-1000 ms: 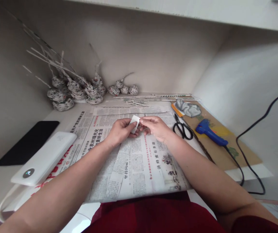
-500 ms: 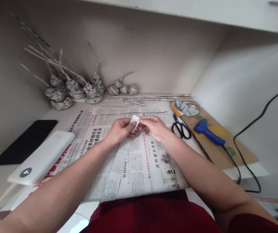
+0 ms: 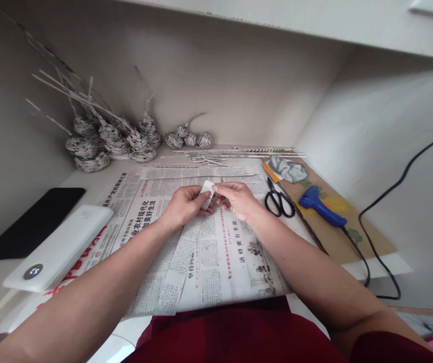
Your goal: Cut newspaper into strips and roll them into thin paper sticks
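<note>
Above the newspaper sheets (image 3: 216,257) on the table, both hands meet at a strip of newspaper (image 3: 207,187) whose pale end sticks up between them. My left hand (image 3: 186,204) is closed on the strip, thumb on top and fingers folded beneath. With thumb and forefinger, my right hand (image 3: 235,199) pinches the upper right corner of the same end. A long printed length (image 3: 184,247) slants down from under my left hand over the sheets; it looks like the same strip, but the join is hidden by the fingers. Black-handled scissors (image 3: 280,202) lie just right of my right hand.
A blue glue gun (image 3: 321,205) with a black cord rests on cardboard (image 3: 367,242) at right, near a crumpled grey cloth (image 3: 288,169). Thin paper rods (image 3: 235,152) and several woven paper gourds (image 3: 140,143) stand behind. At left are a white power bank (image 3: 61,247) and a black pad (image 3: 31,222).
The view has shifted slightly, so the table things sit a little further left. Both hands keep their grip; the strip's end has tilted a little and shows some print.
</note>
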`<action>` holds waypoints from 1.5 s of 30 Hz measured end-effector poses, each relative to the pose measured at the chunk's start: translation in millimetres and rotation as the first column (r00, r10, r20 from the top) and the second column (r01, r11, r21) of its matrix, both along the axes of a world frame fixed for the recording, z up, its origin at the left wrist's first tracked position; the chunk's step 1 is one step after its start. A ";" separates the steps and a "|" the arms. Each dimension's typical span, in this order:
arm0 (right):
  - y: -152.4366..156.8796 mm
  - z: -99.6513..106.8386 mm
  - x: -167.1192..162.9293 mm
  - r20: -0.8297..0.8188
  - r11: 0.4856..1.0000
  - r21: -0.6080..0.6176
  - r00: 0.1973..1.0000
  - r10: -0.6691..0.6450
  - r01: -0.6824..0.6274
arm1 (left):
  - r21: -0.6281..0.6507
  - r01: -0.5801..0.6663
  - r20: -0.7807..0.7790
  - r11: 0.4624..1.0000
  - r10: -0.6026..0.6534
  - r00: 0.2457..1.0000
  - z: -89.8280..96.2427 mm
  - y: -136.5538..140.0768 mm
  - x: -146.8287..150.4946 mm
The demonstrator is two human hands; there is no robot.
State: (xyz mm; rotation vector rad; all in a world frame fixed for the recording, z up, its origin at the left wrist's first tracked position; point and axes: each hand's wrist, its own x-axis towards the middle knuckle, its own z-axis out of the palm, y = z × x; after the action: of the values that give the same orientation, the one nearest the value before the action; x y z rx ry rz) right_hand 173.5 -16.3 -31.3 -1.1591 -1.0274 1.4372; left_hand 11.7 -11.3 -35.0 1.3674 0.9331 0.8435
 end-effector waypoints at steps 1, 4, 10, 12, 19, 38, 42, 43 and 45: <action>0.1 -0.4 -0.1 0.003 1.000 0.002 1.000 0.001 -0.001 | 0.001 -0.002 0.000 1.000 0.002 1.000 -0.2 0.0 0.0; 0.7 -1.9 -0.4 0.008 1.000 0.010 1.000 0.002 -0.002 | 0.001 -0.007 -0.010 1.000 0.007 1.000 -0.8 0.1 0.2; -0.2 -3.3 -1.0 0.019 1.000 0.028 1.000 0.009 -0.010 | 0.016 -0.003 -0.028 1.000 0.004 1.000 -0.5 -0.1 -0.2; -1.0 -2.7 -0.4 0.010 0.999 0.035 0.999 0.030 -0.031 | 0.009 0.001 -0.018 1.000 -0.001 1.000 0.8 -0.8 -0.4; -0.8 -1.5 0.8 0.032 0.999 0.044 0.999 0.025 -0.026 | 0.006 -0.015 -0.004 1.000 0.015 1.000 1.4 -1.8 0.4; -0.2 0.6 -0.8 0.002 1.000 0.016 1.000 -0.011 0.011 | -0.008 -0.010 -0.015 1.000 0.010 1.000 0.0 -1.1 0.4; 0.4 -1.5 -1.0 0.001 1.000 0.014 1.000 -0.027 0.027 | -0.002 -0.011 -0.032 1.000 0.011 0.999 1.3 -2.6 1.1; 0.6 -2.0 -1.2 -0.001 0.999 0.011 0.999 -0.032 0.032 | 0.001 -0.012 -0.034 1.000 0.012 0.999 1.6 -2.9 1.4; 0.7 -2.6 -1.5 -0.007 0.999 0.008 0.999 -0.043 0.043 | 0.002 -0.013 -0.040 1.000 0.013 0.999 2.2 -3.5 1.7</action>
State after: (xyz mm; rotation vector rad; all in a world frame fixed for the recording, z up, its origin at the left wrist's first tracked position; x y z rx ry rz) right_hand 172.0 -15.6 -33.9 -1.1625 -0.9969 1.4014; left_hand 13.4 -14.8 -32.8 1.3852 0.9737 0.8295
